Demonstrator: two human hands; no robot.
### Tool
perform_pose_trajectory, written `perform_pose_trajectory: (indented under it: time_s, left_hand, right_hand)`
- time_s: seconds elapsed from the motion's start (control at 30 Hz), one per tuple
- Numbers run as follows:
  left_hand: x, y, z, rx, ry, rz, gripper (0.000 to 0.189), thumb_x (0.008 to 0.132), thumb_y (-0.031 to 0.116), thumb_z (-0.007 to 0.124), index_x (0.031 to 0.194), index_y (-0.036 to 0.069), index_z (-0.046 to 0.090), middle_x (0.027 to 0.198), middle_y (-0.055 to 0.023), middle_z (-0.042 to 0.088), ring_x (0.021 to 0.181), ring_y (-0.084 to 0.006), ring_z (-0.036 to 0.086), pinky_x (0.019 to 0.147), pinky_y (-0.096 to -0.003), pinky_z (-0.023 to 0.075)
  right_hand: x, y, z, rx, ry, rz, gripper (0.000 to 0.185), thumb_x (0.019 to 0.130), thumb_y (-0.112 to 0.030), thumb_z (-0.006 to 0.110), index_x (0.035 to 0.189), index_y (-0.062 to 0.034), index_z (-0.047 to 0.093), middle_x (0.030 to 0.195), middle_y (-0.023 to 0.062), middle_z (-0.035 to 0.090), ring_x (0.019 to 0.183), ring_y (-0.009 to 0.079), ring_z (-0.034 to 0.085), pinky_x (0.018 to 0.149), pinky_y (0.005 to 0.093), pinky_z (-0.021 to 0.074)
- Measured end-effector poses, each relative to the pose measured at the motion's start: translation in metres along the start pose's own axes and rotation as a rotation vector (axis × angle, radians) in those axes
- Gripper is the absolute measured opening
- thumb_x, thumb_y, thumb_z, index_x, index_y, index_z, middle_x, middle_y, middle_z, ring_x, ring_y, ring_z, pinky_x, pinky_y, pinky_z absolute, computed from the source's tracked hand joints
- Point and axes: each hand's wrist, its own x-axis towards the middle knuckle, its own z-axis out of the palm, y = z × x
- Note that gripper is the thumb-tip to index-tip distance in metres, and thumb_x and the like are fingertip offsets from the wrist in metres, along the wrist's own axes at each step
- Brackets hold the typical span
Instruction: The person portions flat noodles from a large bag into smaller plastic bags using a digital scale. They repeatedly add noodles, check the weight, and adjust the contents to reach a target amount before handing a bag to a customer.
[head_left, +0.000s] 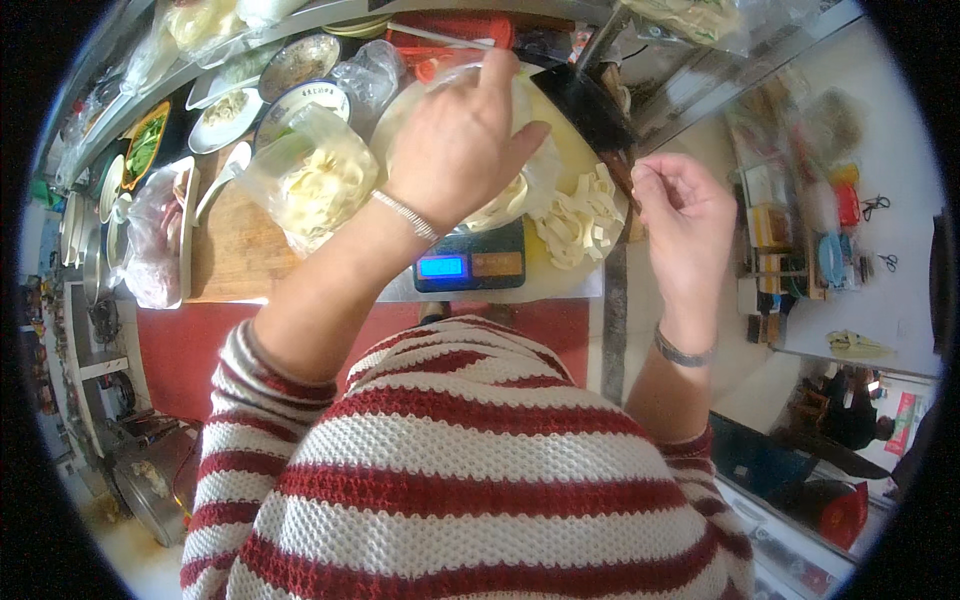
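Note:
My left hand (457, 142) is spread, palm down, over a clear plastic bag of flat wide noodles (501, 202) on a digital kitchen scale (469, 259) with a lit blue display. Its thumb stands apart; the palm side is hidden, so a grip on the bag cannot be made out. To the right, my right hand (684, 206) is raised beyond the board's edge, thumb tip against curled fingers, nothing visible between them. Loose wide noodles (581, 217) lie on a round yellowish cutting board (544, 86). Left of the scale sits another bag of noodles (322, 187).
At the left are a white spoon (221, 184), a white tray (187, 232) with bagged meat, a bowl of chopped greens (146, 146) and a patterned bowl (322, 97). A cleaver-like dark blade (585, 105) lies at the back right. A metal shelf edge (225, 52) runs behind.

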Motion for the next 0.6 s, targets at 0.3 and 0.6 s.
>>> perform_pose_trajectory:
  time_s: [0.3,0.6]
  left_hand:
    - [-0.014,-0.016,-0.019,-0.427,0.225,-0.491,0.035,0.083,0.0,0.063,0.118,0.0,0.055,0.074,-0.0109,0.069,0.062,-0.014,0.063,0.057,-0.0278,0.0496]
    - [-0.067,-0.008,-0.072,-0.769,0.288,-0.635,0.034,0.088,-0.008,0.062,0.12,-0.002,0.052,0.084,-0.0066,0.065,0.082,-0.0129,0.064,0.078,-0.0241,0.0508]
  right_hand:
    - [-0.011,0.048,-0.028,-0.125,0.08,0.175,0.01,0.09,-0.005,0.067,0.093,0.0037,0.07,0.083,0.0015,0.07,0.073,0.0048,0.059,0.068,0.0219,0.0474]
    - [-0.004,0.034,0.043,-0.186,-0.237,-0.077,0.013,0.089,-0.004,0.067,0.101,-0.0003,0.07,0.092,0.0106,0.073,0.08,0.0152,0.068,0.073,0.0271,0.0527]
